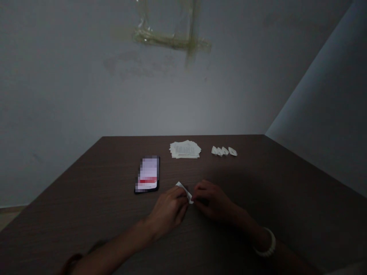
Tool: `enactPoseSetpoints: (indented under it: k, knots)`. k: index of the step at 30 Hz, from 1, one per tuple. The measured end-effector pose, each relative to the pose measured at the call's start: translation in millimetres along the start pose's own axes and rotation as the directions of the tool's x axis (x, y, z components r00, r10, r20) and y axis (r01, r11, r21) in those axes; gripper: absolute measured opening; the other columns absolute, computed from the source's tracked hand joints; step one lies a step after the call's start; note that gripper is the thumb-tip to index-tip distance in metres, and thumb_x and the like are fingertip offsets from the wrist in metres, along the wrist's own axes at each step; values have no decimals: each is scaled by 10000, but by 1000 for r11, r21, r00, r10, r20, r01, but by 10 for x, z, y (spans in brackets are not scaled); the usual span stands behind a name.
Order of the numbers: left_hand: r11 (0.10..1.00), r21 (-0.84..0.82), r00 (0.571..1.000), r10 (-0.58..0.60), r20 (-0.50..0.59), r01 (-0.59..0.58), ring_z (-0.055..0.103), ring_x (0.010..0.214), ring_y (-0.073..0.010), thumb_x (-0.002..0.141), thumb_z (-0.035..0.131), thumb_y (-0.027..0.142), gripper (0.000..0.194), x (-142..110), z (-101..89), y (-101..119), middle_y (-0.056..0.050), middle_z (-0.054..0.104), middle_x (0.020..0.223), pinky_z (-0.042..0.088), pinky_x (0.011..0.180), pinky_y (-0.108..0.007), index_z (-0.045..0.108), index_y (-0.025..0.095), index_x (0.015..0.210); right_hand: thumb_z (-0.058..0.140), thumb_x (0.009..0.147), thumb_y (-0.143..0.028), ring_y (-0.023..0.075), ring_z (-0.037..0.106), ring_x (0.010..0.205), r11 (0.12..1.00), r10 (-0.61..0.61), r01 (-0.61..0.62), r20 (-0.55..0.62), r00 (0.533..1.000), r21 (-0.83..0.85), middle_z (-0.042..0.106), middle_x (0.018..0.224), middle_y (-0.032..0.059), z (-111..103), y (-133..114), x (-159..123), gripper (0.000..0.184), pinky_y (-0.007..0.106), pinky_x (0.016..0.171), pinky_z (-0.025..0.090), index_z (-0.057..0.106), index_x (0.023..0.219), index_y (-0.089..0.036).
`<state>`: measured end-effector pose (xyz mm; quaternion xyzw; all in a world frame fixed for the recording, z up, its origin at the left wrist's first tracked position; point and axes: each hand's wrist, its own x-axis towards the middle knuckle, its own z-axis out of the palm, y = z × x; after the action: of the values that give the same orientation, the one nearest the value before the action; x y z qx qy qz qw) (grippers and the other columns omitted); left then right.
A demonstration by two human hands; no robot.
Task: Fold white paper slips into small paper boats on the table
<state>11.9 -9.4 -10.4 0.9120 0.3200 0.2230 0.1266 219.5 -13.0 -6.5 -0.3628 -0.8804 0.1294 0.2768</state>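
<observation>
pinching a small folded paper (183,192) between them, the left hand (168,211) grips its far end and the right hand (210,200) its near end, over the bench (258,191); the paper's long axis slants from far left to near right.

Two hands (168,212), one paper slip (186,193), four boats (224,151), one phone (146,174), one stack (185,149).

Nothing readable: phone screen (147,174) pixelated, paper stack (185,149) print too small.
</observation>
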Motion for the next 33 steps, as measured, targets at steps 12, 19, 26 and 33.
enactPoseSetpoints:
  k: [12, 19, 26, 33]
  knots:
    - [976, -170, 987, -150, -57, 139, 579, 900, -217, 763, 566, 82, 167, 83, 12, -9, -55, 631, 892, 482, 813, -344, 700, 180, 778, 626, 810, -184, 168, 541, 857, 999, 39, -39, 44, 998, -5, 606, 903, 36, 6, -9, -4, 42, 287, 767, 425, 659, 832, -199]
    - [955, -205, 969, -236, -78, 216, 600, 839, -217, 692, 580, 46, 158, 131, 4, 25, -52, 647, 816, 487, 768, -334, 679, 167, 674, 634, 754, -133, 167, 545, 831, 995, 97, -98, 10, 995, 22, 619, 872, 30, 64, -24, 20, 61, 283, 753, 419, 636, 773, -191]
    - [964, -197, 975, -199, -99, 177, 602, 808, -207, 711, 546, 20, 180, 123, 40, -22, -51, 662, 796, 482, 761, -335, 662, 156, 687, 629, 721, -113, 174, 552, 825, 980, 200, -200, -33, 979, 1, 628, 858, 32, 99, -36, 28, 95, 294, 758, 417, 641, 781, -185]
    - [990, -134, 997, -54, -60, 46, 597, 883, -209, 758, 527, 59, 191, 46, -6, -56, -60, 654, 887, 492, 805, -335, 674, 169, 808, 638, 741, -119, 175, 544, 824, 969, 246, -248, -63, 967, -20, 622, 847, 35, 109, -42, 26, 84, 292, 750, 419, 661, 767, -195]
